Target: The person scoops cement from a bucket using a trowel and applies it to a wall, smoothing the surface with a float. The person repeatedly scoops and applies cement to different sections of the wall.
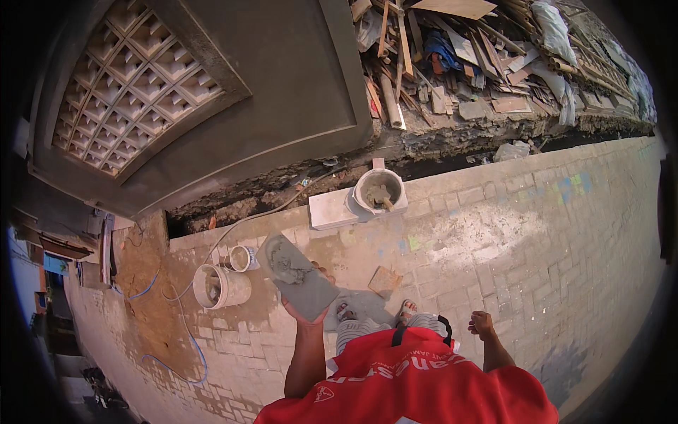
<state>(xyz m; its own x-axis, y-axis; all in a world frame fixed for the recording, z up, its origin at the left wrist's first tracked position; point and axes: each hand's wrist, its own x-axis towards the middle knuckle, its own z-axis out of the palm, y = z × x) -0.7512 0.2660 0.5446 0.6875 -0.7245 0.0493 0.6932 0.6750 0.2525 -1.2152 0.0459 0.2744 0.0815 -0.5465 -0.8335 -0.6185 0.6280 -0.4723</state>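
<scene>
My left hand (308, 315) grips a grey mortar board (311, 297) from below, fingers curled at its edge. A mound of wet mortar (286, 263) lies on the board's far part. My right hand (482, 323) hangs at my right side with its fingers curled in, and nothing shows in it. Ahead, a round bucket (360, 191) has grey mortar inside, and a short light-brown handle (387, 204) pokes out of it. The tool below that handle is hidden.
A white block (330, 213) lies beside the bucket. Left stand a large pail (235, 288) and a smaller one (244, 258), near a blue hose (205, 360). A brown square piece (385, 280) lies before my feet. Beyond are a plastered wall (282, 85), a trench and scrap wood (487, 53).
</scene>
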